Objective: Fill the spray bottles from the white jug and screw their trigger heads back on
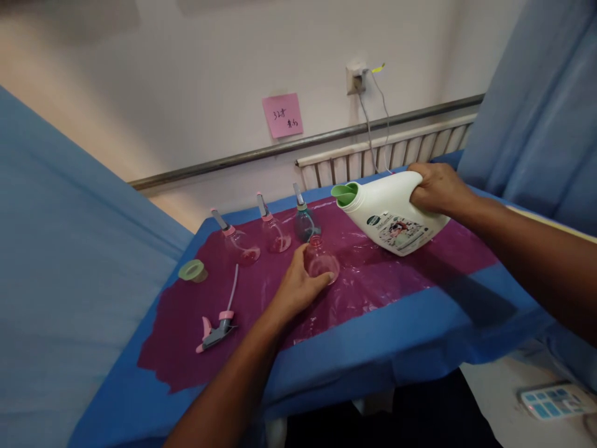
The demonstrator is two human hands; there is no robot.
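1. Four small round-bodied bottles stand on the magenta plastic sheet [275, 305]: a left pink-collared spray bottle [240, 244], a middle pink-collared spray bottle [275, 234], a teal spray bottle [306, 223] and an uncapped clear pink bottle [321, 260].
2. There is one loose trigger spray head [217, 333], pink and grey with a pale dip tube, lying at the sheet's left part; one pale green cap [193, 270] sits near it.
3. One white detergent jug [392, 214] carries a printed label with a dark oval emblem; a green pouring spout [346, 194] fills its mouth.
4. The jug is held up over the sheet, tilted, its mouth pointing left, up and to the right of the uncapped bottle.
5. The right hand [436, 186] is wrapped round the jug's handle end.
6. The left hand [301, 283] curls round the uncapped bottle, thumb low on its near side.
7. How much liquid each container holds cannot be told.
8. Blue cloth [354, 351] covers the surface beneath the sheet.
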